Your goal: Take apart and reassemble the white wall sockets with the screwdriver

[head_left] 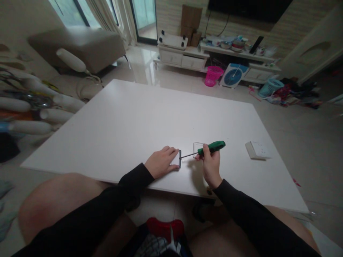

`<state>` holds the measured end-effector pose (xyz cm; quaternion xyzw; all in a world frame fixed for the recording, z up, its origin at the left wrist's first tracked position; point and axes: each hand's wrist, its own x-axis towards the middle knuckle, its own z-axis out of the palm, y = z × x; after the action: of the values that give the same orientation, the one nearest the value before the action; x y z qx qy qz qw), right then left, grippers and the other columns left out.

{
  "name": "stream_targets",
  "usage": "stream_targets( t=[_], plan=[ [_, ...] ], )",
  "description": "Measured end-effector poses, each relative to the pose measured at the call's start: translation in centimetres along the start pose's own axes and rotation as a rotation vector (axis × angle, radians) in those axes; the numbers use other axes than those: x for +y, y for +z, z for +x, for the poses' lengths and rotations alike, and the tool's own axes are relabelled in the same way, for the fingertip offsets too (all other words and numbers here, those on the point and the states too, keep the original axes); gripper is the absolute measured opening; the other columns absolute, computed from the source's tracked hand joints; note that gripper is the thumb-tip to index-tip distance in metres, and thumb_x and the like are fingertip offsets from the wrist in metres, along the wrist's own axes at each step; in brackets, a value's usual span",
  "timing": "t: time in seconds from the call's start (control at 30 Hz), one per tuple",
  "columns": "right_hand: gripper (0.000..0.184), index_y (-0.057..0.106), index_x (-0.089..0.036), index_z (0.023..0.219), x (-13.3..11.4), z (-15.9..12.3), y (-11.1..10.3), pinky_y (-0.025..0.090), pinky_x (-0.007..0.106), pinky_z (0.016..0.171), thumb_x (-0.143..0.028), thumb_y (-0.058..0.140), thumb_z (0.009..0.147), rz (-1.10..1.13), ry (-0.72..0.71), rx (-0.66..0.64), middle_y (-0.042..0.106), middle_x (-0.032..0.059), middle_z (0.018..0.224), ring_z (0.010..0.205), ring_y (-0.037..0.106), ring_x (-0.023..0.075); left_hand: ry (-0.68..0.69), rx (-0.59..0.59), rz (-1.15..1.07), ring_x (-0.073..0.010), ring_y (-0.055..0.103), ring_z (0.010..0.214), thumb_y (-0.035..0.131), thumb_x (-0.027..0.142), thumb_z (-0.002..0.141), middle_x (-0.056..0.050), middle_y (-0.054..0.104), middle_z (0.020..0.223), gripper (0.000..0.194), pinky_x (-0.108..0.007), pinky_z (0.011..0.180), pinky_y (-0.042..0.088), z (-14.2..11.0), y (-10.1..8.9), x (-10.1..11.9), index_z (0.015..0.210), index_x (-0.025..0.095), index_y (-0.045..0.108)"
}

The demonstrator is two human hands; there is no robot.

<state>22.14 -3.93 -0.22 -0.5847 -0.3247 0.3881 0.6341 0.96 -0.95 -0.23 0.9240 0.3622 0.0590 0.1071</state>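
Leftward from the right hand (pixel 211 166), fingers pinching it, a green-handled metal screwdriver (pixel 215 146) reaches the grey right edge of a white rectangular piece (pixel 175 160) pinched by the left hand (pixel 160 162).

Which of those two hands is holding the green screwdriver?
The right hand: its fingers wrap the green screwdriver, whereas the left hand grips a small white piece with a grey edge.

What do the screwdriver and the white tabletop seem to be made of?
Green screwdriver handle: probably plastic or rubber, judging by its thick, evenly coloured, moulded shape; finish unclear. Screwdriver shaft: likely metal, being thin, straight and grey. White tabletop: smooth with soft sheen, perhaps painted or laminated board; the core cannot be told.
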Motion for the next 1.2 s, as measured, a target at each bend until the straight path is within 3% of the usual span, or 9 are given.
stream_targets(
  t=[0.2,0.33,0.53,0.7,0.87,1.2],
  plan=[
    [0.029,0.058,-0.022,0.076,-1.2,-1.9,0.2,0.049,0.03,0.058,-0.042,0.068,0.094,-0.238,-0.258,-0.196,0.064,-0.0024,0.059,0.055,0.063,0.015,0.006,0.009,0.03,-0.0302,0.056,0.118,0.06,0.058,0.096,-0.013,0.062,0.131,0.062,-0.04,0.09,0.053,0.1,0.1,0.0,0.141,0.017,0.047],
    [0.025,0.058,-0.023,0.078,-0.7,-2.1,-0.1,0.049,0.032,0.059,-0.039,0.068,0.093,-0.246,-0.305,-0.231,0.063,-0.0027,0.06,0.056,0.063,0.0166,0.039,0.029,0.08,-0.0319,0.055,0.113,0.055,0.057,0.099,-0.016,0.063,0.128,0.06,-0.043,0.092,0.049,0.2,0.7,0.0,0.14,0.013,0.049],
    [0.028,0.053,-0.023,0.086,-0.2,-1.8,0.1,0.049,0.029,0.056,-0.047,0.067,0.093,-0.12,-0.177,-0.09,0.062,-0.0056,0.06,0.052,0.061,0.0149,0.041,0.066,0.136,-0.0353,0.053,0.111,0.046,0.059,0.101,-0.019,0.062,0.126,0.065,-0.047,0.089,0.041,0.5,2.3,0.0,0.143,0.009,0.048],
    [0.032,0.051,-0.023,0.088,0.3,-2.0,-0.1,0.049,0.027,0.057,-0.049,0.068,0.091,-0.03,-0.101,-0.01,0.062,-0.0065,0.063,0.054,0.061,0.0127,-0.031,0.115,0.098,-0.0355,0.052,0.113,0.051,0.056,0.098,-0.018,0.06,0.127,0.063,-0.05,0.097,0.037,0.5,3.2,0.2,0.141,0.01,0.05],
    [0.034,0.051,-0.022,0.089,1.2,-2.1,-0.4,0.049,0.026,0.058,-0.05,0.071,0.089,0.061,-0.029,0.037,0.063,-0.0071,0.065,0.054,0.061,0.011,-0.043,0.148,0.037,-0.0353,0.049,0.125,0.053,0.054,0.097,-0.019,0.057,0.134,0.061,-0.05,0.104,0.035,0.5,3.5,0.1,0.141,0.012,0.048],
    [0.049,0.052,-0.021,0.086,1.8,-1.1,-0.1,0.05,0.02,0.05,-0.06,0.08,0.075,0.24,0.127,0.174,0.063,-0.0095,0.062,0.047,0.058,0.0073,0.002,0.134,-0.023,-0.0329,0.049,0.134,0.054,0.052,0.098,-0.021,0.055,0.142,0.066,-0.047,0.117,0.03,0.7,3.7,-0.2,0.144,0.006,0.046]
  ],
)
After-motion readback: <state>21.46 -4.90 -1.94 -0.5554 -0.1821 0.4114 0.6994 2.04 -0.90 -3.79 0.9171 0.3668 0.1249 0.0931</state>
